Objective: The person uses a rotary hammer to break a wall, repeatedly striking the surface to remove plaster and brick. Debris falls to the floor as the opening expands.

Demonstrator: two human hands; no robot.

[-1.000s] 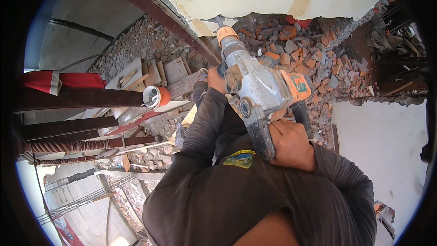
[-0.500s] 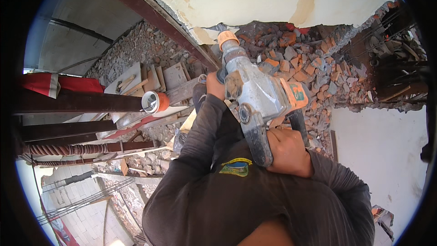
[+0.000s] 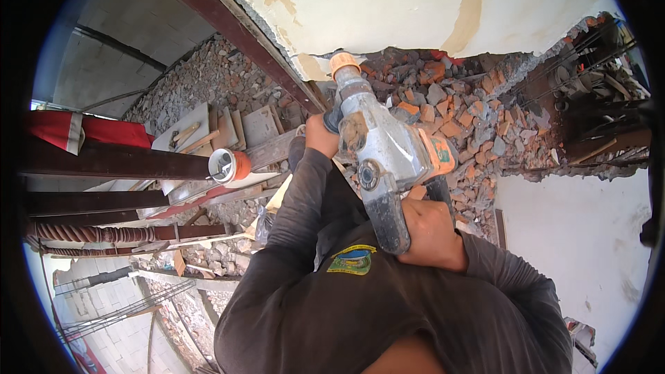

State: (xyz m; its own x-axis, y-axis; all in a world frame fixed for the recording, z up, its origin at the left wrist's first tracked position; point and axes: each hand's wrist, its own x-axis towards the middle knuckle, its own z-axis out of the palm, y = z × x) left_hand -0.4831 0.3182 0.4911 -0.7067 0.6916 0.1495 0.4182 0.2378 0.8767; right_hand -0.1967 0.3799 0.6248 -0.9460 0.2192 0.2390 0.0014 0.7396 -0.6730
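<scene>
A large grey-and-orange demolition hammer [image 3: 388, 142] slants across the middle of the view, its orange collar [image 3: 344, 62] up against the broken lower edge of a cream wall [image 3: 388, 7]. My left hand [image 3: 321, 136] wraps round the side handle near the collar. Farther back, my right hand [image 3: 433, 235] is closed on the black rear handle [image 3: 382, 215]. The hammer's bit, if fitted, is hidden beyond the collar.
Broken brick rubble [image 3: 478, 121] covers the ground below the wall. Left are a dark red beam [image 3: 235, 34], an orange-and-white bucket [image 3: 239, 165], boards [image 3: 260, 128] and a red cloth [image 3: 111, 131]. Bent rebar [image 3: 554, 69] sticks out at the right.
The wall's lower edge and the hammer's collar sit slightly lower in view. The hammer's rear end and my right hand have shifted a little left. Both hands keep their grip.
</scene>
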